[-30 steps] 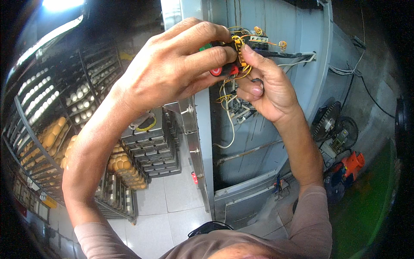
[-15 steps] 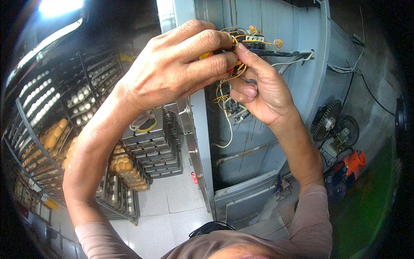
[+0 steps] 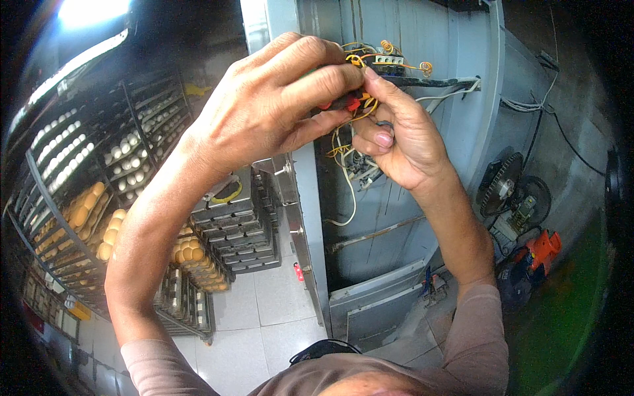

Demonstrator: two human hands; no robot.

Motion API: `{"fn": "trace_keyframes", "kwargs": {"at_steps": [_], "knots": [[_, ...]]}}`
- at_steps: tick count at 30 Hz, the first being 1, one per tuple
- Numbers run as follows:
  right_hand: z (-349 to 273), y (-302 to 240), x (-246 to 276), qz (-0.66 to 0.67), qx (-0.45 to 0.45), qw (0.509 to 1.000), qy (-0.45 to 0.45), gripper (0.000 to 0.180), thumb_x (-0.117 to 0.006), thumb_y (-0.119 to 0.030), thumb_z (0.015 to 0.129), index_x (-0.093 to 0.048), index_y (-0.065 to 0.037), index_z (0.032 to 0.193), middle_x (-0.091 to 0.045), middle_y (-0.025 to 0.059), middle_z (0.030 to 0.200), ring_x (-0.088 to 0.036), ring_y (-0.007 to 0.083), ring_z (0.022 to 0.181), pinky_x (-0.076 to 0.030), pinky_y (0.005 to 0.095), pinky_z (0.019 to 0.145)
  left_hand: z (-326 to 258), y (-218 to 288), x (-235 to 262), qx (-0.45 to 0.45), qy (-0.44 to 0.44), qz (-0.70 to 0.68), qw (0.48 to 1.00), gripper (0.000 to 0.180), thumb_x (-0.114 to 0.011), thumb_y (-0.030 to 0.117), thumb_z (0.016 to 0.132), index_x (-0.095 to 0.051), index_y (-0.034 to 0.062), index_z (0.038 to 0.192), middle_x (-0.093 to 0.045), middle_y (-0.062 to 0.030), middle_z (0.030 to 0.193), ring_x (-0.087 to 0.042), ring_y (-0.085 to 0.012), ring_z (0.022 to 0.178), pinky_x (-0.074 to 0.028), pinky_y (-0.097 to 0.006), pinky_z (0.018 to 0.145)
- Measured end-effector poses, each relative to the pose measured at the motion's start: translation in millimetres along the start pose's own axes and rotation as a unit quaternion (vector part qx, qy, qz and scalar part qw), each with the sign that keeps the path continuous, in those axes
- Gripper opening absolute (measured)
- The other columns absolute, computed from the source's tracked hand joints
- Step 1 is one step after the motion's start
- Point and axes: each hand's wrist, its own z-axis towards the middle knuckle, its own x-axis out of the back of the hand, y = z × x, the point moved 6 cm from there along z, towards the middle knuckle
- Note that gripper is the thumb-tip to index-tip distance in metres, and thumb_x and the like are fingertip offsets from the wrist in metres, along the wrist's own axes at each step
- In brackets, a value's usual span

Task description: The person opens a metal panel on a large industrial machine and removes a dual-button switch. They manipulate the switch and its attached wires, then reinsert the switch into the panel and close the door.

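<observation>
Yellow wires [image 3: 357, 60], far centre before the blue-grey cabinet [image 3: 429, 39], could pull loose if the left hand's [image 3: 271, 102] fingers, curled round a red-and-black part [image 3: 352, 103], slip while the right hand's [image 3: 417, 135] fingers pinch one.

Below the grip, at the picture's lower edge, you wear a brownish-grey shirt [image 3: 290, 379]. Its short sleeves end around your elbows: the left sleeve [image 3: 157, 364] looks paler, the right sleeve [image 3: 477, 333] darker, with soft creases. Between hems and grip, your forearms, left hand [image 3: 277, 99] and right hand [image 3: 413, 138] are bare.
</observation>
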Motion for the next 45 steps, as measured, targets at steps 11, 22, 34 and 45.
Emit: {"fn": "trace_keyframes", "kwargs": {"at_steps": [11, 22, 34, 45], "knots": [[3, -3, 3, -0.004, 0.018, 1.000, -0.012, 0.020, -0.061, -0.029, 0.099, -0.064, -0.010, 0.099, -0.064, -0.0004, 0.083, -0.040, 0.0018, 0.048, -0.030, 0.0180, 0.042, 3, 0, 14, 0.141, -0.002, 0.052, 0.989, 0.058, -0.085, 0.034, 0.070, -0.064, 0.0004, 0.113, -0.065, -0.0133, 0.102, -0.061, -0.0297, 0.090, -0.050, -0.038, 0.080], [1, -4, 5, -0.048, 0.060, 0.997, 0.001, 0.019, -0.063, -0.027, 0.098, -0.065, -0.008, 0.097, -0.058, -0.0045, 0.081, -0.039, 0.0013, 0.050, -0.031, 0.0178, 0.044, 0, -3, 10, 0.176, -0.030, 0.034, 0.983, 0.053, -0.084, 0.027, 0.071, -0.063, 0.0001, 0.112, -0.066, -0.0129, 0.096, -0.060, -0.0307, 0.089, -0.050, -0.038, 0.080], [2, -4, 10, -0.093, 0.089, 0.991, 0.030, 0.019, -0.067, -0.027, 0.095, -0.064, -0.008, 0.097, -0.059, -0.0036, 0.084, -0.038, 0.0017, 0.049, -0.030, 0.0189, 0.043, -7, 0, 7, 0.148, -0.003, 0.021, 0.989, 0.056, -0.086, 0.016, 0.065, -0.062, 0.0000, 0.113, -0.065, -0.0127, 0.108, -0.060, -0.0314, 0.098, -0.050, -0.039, 0.085], [6, -4, 4, -0.120, 0.130, 0.984, 0.017, 0.017, -0.062, -0.027, 0.098, -0.065, -0.010, 0.095, -0.060, -0.0045, 0.084, -0.038, 0.0006, 0.051, -0.030, 0.0183, 0.044, -11, -5, 9, 0.167, 0.024, 0.006, 0.986, 0.058, -0.086, 0.013, 0.065, -0.062, 0.0025, 0.117, -0.065, -0.0122, 0.112, -0.062, -0.0287, 0.102, -0.051, -0.037, 0.088]]}}
